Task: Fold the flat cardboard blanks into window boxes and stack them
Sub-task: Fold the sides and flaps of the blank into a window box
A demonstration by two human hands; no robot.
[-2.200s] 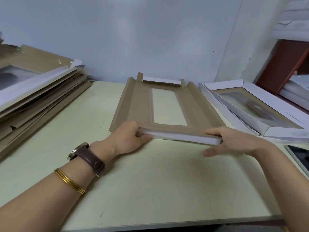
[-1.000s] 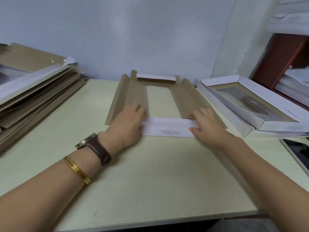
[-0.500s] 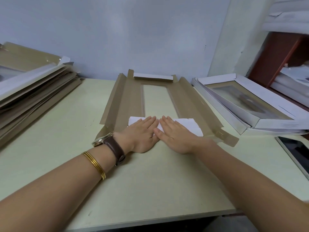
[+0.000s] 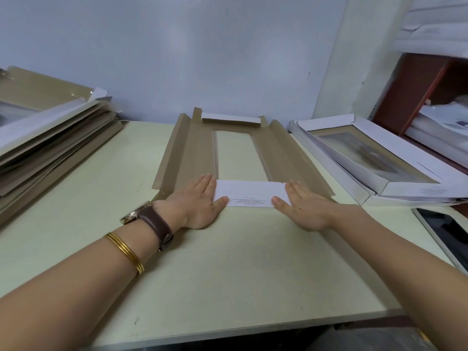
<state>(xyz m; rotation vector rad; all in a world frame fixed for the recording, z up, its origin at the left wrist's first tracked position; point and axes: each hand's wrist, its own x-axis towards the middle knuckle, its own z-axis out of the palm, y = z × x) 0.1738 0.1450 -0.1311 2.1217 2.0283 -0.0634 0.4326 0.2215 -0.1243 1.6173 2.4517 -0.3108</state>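
Honestly, the weak spot is right under my palms: if my left hand (image 4: 200,201) and my right hand (image 4: 304,206) press unevenly, the white printed end flap (image 4: 250,193) of the flat brown cardboard blank with the rectangular window (image 4: 195,148) could crease off its score line, and I judge the box's near wall would then stand crooked. A sideways shove might also slide the whole blank across the pale green worktop (image 4: 228,274). Both hands lie open and flat, palms down, fingers straight and together, grasping nothing. The left covers the flap's left end with its thumb on the white card and the right covers the right end likewise, with lines of print showing between them. The blank lies mid-worktop before me, its long side flaps tilted up a little. The pile of unfolded brown blanks (image 4: 50,138) sits well apart to my left, and the stacked white window boxes (image 4: 379,168) sit just beside the blank's right edge.
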